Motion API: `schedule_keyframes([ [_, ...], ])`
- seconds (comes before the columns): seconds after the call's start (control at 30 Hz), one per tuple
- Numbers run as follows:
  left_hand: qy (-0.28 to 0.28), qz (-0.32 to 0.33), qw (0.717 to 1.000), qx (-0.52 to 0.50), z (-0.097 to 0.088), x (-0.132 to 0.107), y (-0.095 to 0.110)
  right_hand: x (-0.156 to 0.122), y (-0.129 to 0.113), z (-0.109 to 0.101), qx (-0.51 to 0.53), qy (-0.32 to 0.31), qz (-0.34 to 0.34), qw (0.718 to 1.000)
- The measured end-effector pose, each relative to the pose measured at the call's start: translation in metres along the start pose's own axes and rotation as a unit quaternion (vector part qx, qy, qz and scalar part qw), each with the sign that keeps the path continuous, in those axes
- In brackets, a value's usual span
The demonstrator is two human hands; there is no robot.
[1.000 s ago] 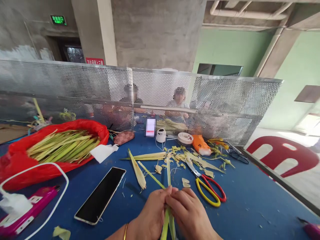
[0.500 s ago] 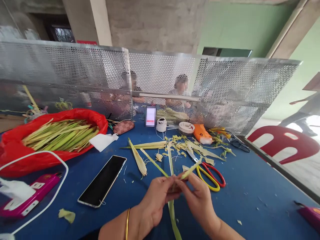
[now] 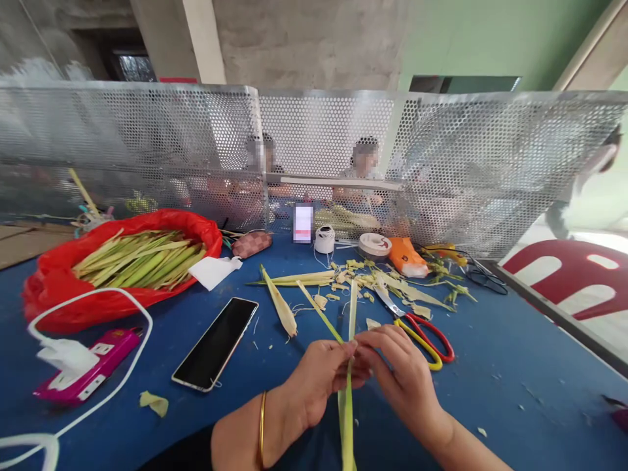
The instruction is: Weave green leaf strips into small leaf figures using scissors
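Pale green strips of corn husk (image 3: pixel 347 418) cross between my hands over the blue table. My left hand (image 3: pixel 318 373), with a gold bangle at the wrist, pinches them where they cross. Closed fingers of my right hand (image 3: pixel 395 369) meet the left fingertips at that crossing, which they partly hide. One narrow strip points up and left, a wider one points straight away from me, and long ends hang down toward me. Just beyond the right hand lie scissors (image 3: pixel 432 340) with red and yellow handles. Cut husk scraps (image 3: pixel 360 271) are scattered ahead.
A red plastic bag (image 3: pixel 53 288) full of husks stands left, near a purple power strip (image 3: pixel 115 350) with a white cable. A black phone (image 3: pixel 216 343) lies left of my hands. Thread (image 3: pixel 324 240), a tape roll (image 3: pixel 375 245) and an orange packet (image 3: pixel 408 256) line the perforated metal screen (image 3: pixel 324 131).
The husk end that stuck up to the right from my right hand now runs down toward me. My right fingers have closed in on the crossing. The view has turned slightly right.
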State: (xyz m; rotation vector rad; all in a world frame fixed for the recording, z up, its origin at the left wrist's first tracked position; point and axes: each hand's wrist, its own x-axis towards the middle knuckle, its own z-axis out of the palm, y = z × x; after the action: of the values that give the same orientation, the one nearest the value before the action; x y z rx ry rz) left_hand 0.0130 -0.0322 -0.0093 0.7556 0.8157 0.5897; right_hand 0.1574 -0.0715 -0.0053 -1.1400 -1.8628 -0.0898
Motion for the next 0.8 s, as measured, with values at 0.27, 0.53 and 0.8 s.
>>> schedule_keyframes([
  [0.27, -0.063, -0.068, 0.98, 0.176, 0.009, -0.004, -0.011, 0.004, 0.008, 0.003, 0.086, -0.125, 0.227, 0.962],
  [0.53, -0.03, -0.064, 0.997, 0.034, -0.007, 0.004, 0.008, 0.0, -0.008, -0.009, 0.042, -0.032, 0.03, 0.998],
  [0.8, 0.018, -0.06, 0.993, -0.101, -0.011, 0.003, 0.023, -0.004, -0.016, 0.003, -0.133, -0.162, -0.204, 0.956],
])
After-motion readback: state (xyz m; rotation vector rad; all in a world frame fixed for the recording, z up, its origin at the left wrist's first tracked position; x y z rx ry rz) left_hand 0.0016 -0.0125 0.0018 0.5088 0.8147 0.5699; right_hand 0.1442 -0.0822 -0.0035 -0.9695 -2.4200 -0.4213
